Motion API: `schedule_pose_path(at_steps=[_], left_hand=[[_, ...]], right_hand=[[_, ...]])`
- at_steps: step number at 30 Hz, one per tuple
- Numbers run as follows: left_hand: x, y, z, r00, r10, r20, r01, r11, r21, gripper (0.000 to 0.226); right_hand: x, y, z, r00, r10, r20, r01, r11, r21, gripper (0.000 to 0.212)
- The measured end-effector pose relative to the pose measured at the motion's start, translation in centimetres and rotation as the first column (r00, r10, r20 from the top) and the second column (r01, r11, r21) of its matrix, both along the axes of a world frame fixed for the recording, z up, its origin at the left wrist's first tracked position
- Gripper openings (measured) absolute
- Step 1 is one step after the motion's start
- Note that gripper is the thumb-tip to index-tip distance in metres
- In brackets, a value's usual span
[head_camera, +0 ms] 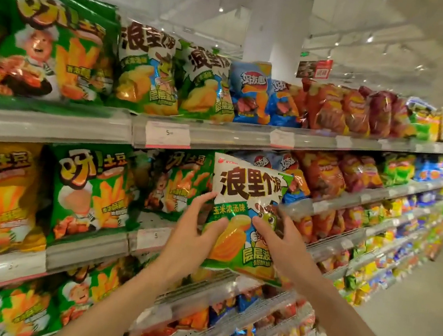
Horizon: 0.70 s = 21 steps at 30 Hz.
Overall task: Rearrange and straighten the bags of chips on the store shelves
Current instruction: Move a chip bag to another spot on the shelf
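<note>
I hold a white-and-green bag of chips [245, 199] upright in front of the second shelf [83, 248], both hands on it. My left hand [193, 238] grips its left edge, and my right hand [278, 238] presses on its right front. Behind the bag the second shelf shows a gap beside a green bag of potato sticks [181, 182]. Two matching white-and-green bags [148, 72] stand on the top shelf [219, 136], a little tilted.
Green and yellow potato-stick bags [89, 189] fill the shelves to the left. Blue, red and purple bags [331, 109] run off to the right. Price tags [167, 134] line the shelf rails. The aisle floor [406, 322] lies to the right, with a white pillar [275, 38] behind the shelving.
</note>
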<state>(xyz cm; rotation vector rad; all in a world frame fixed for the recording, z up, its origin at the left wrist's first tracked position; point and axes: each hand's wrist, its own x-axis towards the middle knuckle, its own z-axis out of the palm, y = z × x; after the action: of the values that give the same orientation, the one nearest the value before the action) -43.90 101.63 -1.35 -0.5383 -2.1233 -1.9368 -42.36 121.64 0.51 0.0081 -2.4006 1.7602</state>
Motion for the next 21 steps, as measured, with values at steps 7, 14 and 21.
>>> schedule_pose_path(at_steps=[7,14,21], left_hand=[[-6.3,5.6,-1.2,0.999,0.007,-0.032,-0.008,0.999,-0.046,0.051],[-10.5,11.0,-2.3,0.997,0.075,-0.035,-0.078,0.994,-0.082,0.051],[-12.4,17.1,-2.5,0.968,0.243,-0.066,-0.250,0.962,-0.110,0.053]], right_hand=[[-5.2,5.3,0.0,0.999,-0.046,0.002,0.045,0.999,0.030,0.049],[-10.7,10.9,-1.0,1.000,0.027,0.005,-0.027,1.000,0.007,0.050],[-16.4,16.8,-1.0,0.988,0.150,-0.026,-0.146,0.982,0.124,0.073]])
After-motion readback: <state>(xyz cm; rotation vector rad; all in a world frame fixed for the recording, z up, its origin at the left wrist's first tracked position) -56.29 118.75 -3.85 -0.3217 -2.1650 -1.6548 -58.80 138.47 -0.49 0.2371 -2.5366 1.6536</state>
